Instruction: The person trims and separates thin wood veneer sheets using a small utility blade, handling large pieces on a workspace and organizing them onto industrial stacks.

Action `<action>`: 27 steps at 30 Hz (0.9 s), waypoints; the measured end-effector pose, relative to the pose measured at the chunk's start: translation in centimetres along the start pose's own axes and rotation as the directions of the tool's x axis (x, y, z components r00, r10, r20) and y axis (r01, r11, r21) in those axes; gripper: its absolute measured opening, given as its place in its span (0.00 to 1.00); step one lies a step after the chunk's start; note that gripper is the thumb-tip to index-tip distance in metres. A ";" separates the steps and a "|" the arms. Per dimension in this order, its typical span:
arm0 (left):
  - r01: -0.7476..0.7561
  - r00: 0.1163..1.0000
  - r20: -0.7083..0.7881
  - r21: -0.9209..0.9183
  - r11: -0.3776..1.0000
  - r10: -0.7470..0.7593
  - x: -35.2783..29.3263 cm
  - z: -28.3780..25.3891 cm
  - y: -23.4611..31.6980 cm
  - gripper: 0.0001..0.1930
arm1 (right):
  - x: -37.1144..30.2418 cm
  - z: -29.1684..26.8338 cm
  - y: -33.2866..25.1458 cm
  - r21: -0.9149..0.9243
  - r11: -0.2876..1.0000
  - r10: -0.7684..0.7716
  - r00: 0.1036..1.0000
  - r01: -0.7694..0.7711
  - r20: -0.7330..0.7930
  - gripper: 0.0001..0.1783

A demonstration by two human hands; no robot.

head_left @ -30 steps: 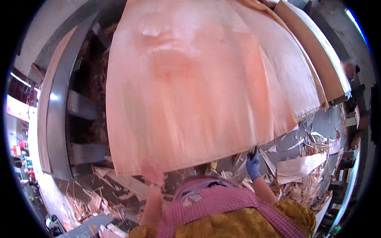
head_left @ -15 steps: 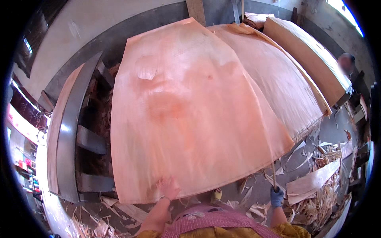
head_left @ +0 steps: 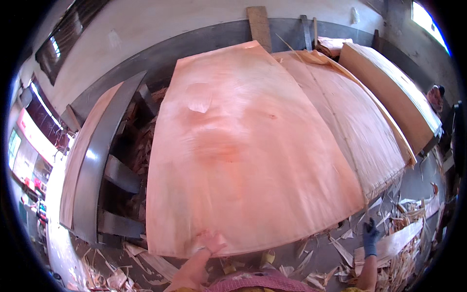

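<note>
A large pinkish wood veneer sheet (head_left: 272, 165) lies on top of a stack in front of me. My bare left hand (head_left: 212, 241) rests on its near edge, fingers spread. A thin stick (head_left: 335, 117) runs lengthwise along the sheet's right side, over the neighbouring veneer stack (head_left: 362, 121), with its far end past the back edge. My right hand (head_left: 371, 237), in a blue-grey glove, is just off the near right corner by the stick's near end. Its fingers look apart, with nothing visible in them.
A metal-sided bench (head_left: 90, 165) with crossbars stands at left. Torn veneer scraps (head_left: 399, 243) litter the floor at right and near my feet. Another tall stack (head_left: 389, 92) stands at the far right, with a person (head_left: 435, 97) beside it. Boards (head_left: 259, 29) lean on the back wall.
My right hand has moved right, and the stick it held now lies across the stacks, apart from the hand. My left hand stays on the sheet. The view has shifted.
</note>
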State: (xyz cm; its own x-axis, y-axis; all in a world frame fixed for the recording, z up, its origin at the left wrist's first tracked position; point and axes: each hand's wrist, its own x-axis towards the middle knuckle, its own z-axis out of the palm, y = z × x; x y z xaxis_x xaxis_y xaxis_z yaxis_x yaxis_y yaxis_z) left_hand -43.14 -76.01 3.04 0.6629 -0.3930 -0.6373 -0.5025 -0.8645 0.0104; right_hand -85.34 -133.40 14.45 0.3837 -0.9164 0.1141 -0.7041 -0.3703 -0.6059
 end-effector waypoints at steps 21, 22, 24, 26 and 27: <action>0.022 0.895 -0.267 -0.774 0.633 -0.357 -35.6 17.5 -35.7 0.30 | -36.2 41.1 -54.5 0.454 0.740 -0.063 0.622 -0.495 0.781 0.21; 0.058 0.888 -0.239 -0.789 0.611 -0.393 -36.4 19.6 -38.1 0.30 | -37.9 42.2 -57.3 0.413 0.757 -0.086 0.549 -0.506 0.832 0.22; 0.065 0.814 -0.269 -0.839 0.540 -0.515 -36.8 23.9 -42.7 0.28 | -41.3 44.4 -62.7 0.416 0.736 -0.139 0.483 -0.534 0.865 0.22; 0.051 0.790 -0.274 -0.862 0.505 -0.549 -36.7 26.6 -47.3 0.28 | -44.6 46.9 -67.0 0.409 0.719 -0.158 0.441 -0.562 0.884 0.21; 0.035 0.797 -0.288 -0.855 0.517 -0.531 -36.3 27.8 -49.6 0.28 | -46.1 48.4 -68.9 0.403 0.711 -0.154 0.431 -0.576 0.889 0.20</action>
State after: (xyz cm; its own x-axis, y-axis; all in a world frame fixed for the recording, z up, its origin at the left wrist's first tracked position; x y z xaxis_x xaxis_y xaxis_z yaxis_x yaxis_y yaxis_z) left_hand -57.76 -10.11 4.23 0.9551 0.0552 -0.2913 0.2379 -0.7290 0.6419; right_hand -25.60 -58.31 12.88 0.8052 -0.2028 -0.5573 -0.4811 0.3260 -0.8138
